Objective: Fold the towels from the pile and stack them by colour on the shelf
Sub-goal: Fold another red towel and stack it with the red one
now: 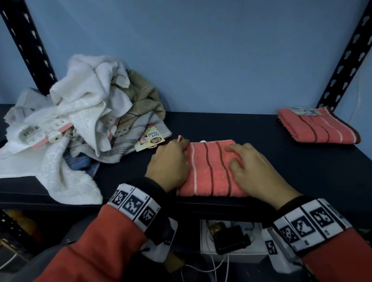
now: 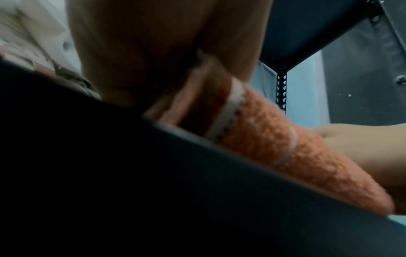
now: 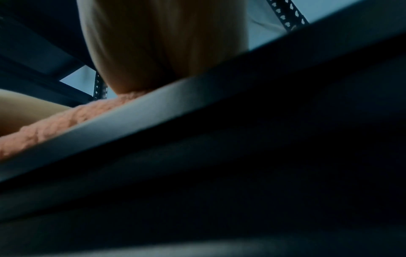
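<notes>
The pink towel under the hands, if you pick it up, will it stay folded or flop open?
Probably flop: the pink towel is soft, fuzzy cloth, folded in loose layers with nothing holding them. It looks light and unlikely to slide on the shelf. The left hand grips one end while the right hand presses it flat.

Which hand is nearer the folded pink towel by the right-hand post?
Right. The right hand rests on the pink towel being folded, on the side towards the folded pink towel. The left hand holds the opposite edge, farther off.
</notes>
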`<action>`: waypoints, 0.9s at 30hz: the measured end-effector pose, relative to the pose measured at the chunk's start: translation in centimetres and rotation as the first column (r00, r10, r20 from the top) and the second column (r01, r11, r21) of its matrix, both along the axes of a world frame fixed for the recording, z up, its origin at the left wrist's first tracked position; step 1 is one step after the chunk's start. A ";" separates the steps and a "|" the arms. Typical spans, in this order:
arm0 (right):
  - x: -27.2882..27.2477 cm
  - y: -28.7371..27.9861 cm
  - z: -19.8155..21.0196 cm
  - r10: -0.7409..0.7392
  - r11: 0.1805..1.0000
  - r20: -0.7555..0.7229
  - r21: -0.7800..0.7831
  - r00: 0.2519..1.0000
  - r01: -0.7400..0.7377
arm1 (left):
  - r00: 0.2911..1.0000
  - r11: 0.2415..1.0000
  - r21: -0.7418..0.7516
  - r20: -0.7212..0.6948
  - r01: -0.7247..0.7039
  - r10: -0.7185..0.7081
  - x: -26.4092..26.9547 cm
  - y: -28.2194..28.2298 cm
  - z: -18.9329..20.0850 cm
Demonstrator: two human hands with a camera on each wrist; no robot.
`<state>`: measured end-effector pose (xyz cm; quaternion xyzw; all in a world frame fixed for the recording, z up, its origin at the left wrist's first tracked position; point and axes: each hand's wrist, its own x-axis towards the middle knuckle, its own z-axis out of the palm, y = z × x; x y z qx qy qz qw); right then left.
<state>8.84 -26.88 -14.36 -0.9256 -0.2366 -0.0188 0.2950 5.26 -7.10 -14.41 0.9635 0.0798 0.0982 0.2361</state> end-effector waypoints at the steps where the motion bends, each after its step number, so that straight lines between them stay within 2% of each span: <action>1: 0.0 0.1 0.2 -0.014 1.000 -0.014 -0.018 1.000 0.014 | 0.999 1.000 0.017 -0.037 -0.003 0.004 0.3 0.1 0.1; 5: 0.4 0.7 1.5 -0.040 0.992 -0.097 -0.119 0.994 0.029 | 0.990 1.000 0.009 -0.143 -0.003 0.005 1.1 0.3 1.2; 9: -0.1 1.1 1.8 -0.059 0.980 -0.114 -0.194 0.992 0.036 | 0.991 0.999 -0.004 -0.124 -0.041 0.040 0.1 0.0 1.2; 10: -0.4 1.1 1.5 -0.068 0.978 -0.054 -0.202 0.996 0.056 | 0.993 0.998 0.027 -0.097 -0.064 0.067 -0.4 -0.3 1.3; 12: -1.2 1.4 1.0 -0.060 0.980 0.174 -0.176 0.983 0.091 | 0.994 0.984 0.148 -0.009 -0.103 0.105 -1.3 -0.9 1.6; 13: -1.5 1.8 0.8 -0.033 0.986 0.260 -0.147 0.965 0.074 | 0.996 0.972 0.216 0.055 -0.086 0.076 -1.6 -1.4 1.7; 14: -1.5 2.2 0.7 0.009 0.991 0.283 -0.134 0.959 0.030 | 0.993 0.965 0.261 0.116 -0.041 0.011 -1.8 -1.9 1.6; 15: -1.5 2.6 0.4 0.058 0.988 0.252 -0.153 0.966 -0.020 | 0.991 0.965 0.263 0.128 0.012 -0.047 -1.8 -2.3 1.2; 17: -1.3 3.3 -0.5 0.128 0.966 0.124 -0.241 0.984 -0.095 | 0.996 0.978 0.193 -0.011 0.085 -0.085 -1.6 -2.5 0.0; 19: -0.6 2.8 -1.1 0.115 0.956 0.003 -0.272 0.993 -0.110 | 0.991 0.985 0.147 -0.118 0.086 -0.069 -1.1 -2.1 -1.5; 22: 1.0 0.9 -0.9 0.042 0.970 -0.151 -0.229 0.988 -0.076 | 0.987 0.995 0.082 -0.153 0.060 -0.047 -1.3 -1.6 -1.7; 24: 1.4 -0.2 -0.7 -0.015 0.981 -0.149 -0.193 0.989 -0.014 | 0.985 0.996 0.051 -0.165 0.066 -0.057 -1.5 -1.5 -1.6; 25: 1.0 -0.3 -0.6 -0.019 0.982 -0.093 -0.188 0.995 0.002 | 0.985 0.996 0.057 -0.161 0.069 -0.059 -1.5 -1.5 -1.7; 27: -0.1 0.3 -0.6 0.079 0.979 0.051 -0.193 0.996 -0.068 | 0.987 0.994 0.079 -0.150 0.077 -0.064 -1.4 -1.5 -1.9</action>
